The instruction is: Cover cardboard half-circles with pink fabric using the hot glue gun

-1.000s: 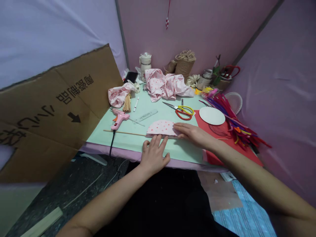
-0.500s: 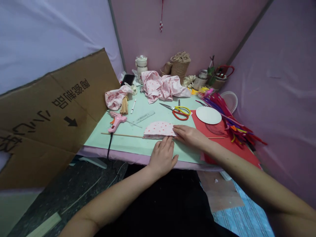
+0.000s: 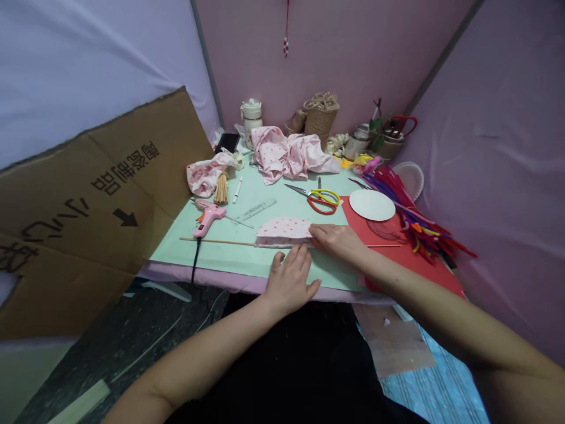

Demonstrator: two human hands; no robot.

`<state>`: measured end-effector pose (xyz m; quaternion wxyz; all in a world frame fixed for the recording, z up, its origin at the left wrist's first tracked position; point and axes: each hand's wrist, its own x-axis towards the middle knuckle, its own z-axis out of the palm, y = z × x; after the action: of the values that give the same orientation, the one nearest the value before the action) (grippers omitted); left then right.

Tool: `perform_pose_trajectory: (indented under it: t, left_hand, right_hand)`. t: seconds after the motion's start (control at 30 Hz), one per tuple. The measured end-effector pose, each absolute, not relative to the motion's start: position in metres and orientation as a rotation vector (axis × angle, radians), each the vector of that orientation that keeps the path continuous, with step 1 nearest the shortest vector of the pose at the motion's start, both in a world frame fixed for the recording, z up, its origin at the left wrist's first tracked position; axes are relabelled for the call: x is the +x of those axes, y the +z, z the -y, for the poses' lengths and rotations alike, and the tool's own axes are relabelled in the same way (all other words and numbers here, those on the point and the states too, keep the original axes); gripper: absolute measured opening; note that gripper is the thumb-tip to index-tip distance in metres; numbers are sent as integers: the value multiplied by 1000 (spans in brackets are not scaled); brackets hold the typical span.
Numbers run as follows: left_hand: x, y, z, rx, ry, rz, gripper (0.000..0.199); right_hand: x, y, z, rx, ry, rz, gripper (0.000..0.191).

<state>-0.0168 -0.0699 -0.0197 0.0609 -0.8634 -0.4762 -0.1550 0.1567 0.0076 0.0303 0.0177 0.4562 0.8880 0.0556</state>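
A folded half-round of pink dotted fabric (image 3: pixel 285 227) lies near the table's front edge, its lower layer showing beneath the upper one. A thin wooden stick (image 3: pixel 216 241) runs along its straight side and out past both ends. My left hand (image 3: pixel 291 277) rests at that straight side, palm down with fingers apart, fingertips on the edge. The fingers of my right hand (image 3: pixel 338 240) are closed on the fabric's right end. A pink glue gun (image 3: pixel 209 219) lies to the left, and scissors (image 3: pixel 316 198) lie behind the fabric.
On the right are red paper (image 3: pixel 415 268), a white disc (image 3: pixel 372 205) and colourful pipe cleaners (image 3: pixel 415 212). Crumpled dotted cloth (image 3: pixel 289 154), a bottle (image 3: pixel 252 121) and twine (image 3: pixel 321 118) stand behind. A cardboard sheet (image 3: pixel 145 176) leans at left; a clear ruler (image 3: pixel 256 210) lies mid-table.
The fabric's upper layer is lifted a little, showing more of the lower layer. My left thumb and fingers have spread, and my right fingers have curled more over the fabric's end.
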Motion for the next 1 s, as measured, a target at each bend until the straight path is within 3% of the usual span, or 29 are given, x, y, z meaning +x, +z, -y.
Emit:
perform_pose_trajectory:
  t: [0.33, 0.5, 0.73, 1.0]
  left_hand:
    - [-20, -20, 71, -2617, -557, 1403, 54]
    - [-21, -19, 71, -2628, -692, 1390, 48]
    - [-33, -19, 69, -2644, -1059, 1279, 22]
    - [-50, -17, 63, -2526, -931, 1477, 31]
  right_hand:
    - [164, 46, -8, 1378, -139, -2771, 27]
    - [150, 49, -5, 1450, -44, -2815, 41]
    - [143, 44, -18, 1267, -222, -2919, 47]
    - [124, 49, -17, 1320, 104, -2755, 44]
